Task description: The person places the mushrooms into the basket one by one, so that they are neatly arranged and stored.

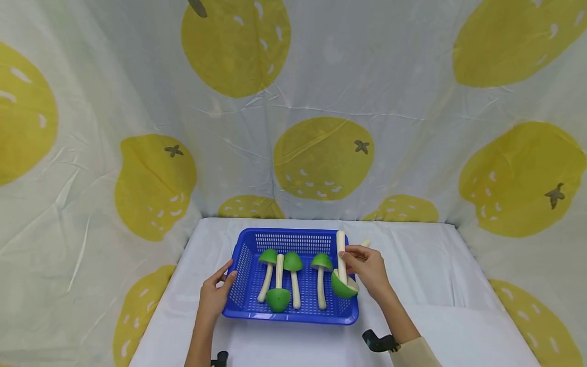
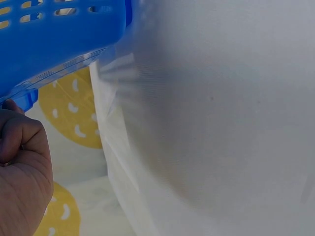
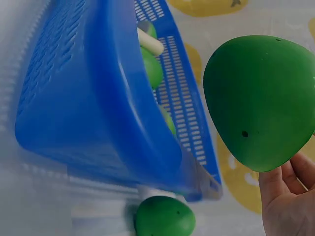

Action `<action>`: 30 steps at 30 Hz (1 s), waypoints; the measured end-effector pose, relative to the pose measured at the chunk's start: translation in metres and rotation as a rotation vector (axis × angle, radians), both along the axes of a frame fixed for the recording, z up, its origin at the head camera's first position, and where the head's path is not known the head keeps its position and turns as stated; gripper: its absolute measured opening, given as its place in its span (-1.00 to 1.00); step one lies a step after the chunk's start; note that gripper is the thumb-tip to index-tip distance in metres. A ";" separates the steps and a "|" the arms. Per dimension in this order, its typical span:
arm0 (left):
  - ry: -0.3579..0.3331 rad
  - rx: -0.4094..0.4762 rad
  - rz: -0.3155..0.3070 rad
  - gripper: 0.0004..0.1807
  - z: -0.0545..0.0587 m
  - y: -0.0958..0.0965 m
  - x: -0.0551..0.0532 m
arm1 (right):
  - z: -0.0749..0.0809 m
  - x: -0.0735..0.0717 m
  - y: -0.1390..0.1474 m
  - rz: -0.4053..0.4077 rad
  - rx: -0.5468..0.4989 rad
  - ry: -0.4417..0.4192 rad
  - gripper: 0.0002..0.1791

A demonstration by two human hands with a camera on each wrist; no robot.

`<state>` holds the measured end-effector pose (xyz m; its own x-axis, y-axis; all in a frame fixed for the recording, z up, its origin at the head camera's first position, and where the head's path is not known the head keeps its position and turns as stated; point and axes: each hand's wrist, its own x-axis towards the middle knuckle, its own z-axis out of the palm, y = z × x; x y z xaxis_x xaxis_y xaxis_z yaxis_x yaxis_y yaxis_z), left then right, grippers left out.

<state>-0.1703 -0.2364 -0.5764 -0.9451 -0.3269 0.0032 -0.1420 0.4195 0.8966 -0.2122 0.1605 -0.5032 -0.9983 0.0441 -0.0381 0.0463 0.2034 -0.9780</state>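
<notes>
A blue plastic basket (image 1: 289, 320) stands on the white-covered table and holds several toy mushrooms, among them one (image 1: 278, 299) with its green cap toward the front. At the basket's left rim, my left hand (image 1: 213, 298) grips the edge with thumb and fingers. My right hand (image 1: 369, 270) pinches the pale stem of another green-capped mushroom (image 1: 344, 288) over the basket's right side, its stem up and cap down. In the right wrist view that cap (image 3: 261, 103) looms large. A further mushroom (image 3: 165, 216) lies outside the basket on the right, mostly hidden behind my hand in the head view.
White cloth (image 1: 422, 255) covers the table on both sides of the basket. Behind and beside the table hangs a pale curtain (image 1: 403, 153) printed with yellow fruit. A black wrist camera (image 1: 378, 341) sits on the right forearm.
</notes>
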 end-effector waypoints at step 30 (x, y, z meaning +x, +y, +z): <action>-0.021 -0.005 -0.014 -0.42 -0.002 0.000 0.001 | -0.005 0.000 -0.051 0.157 -0.082 -0.068 -0.66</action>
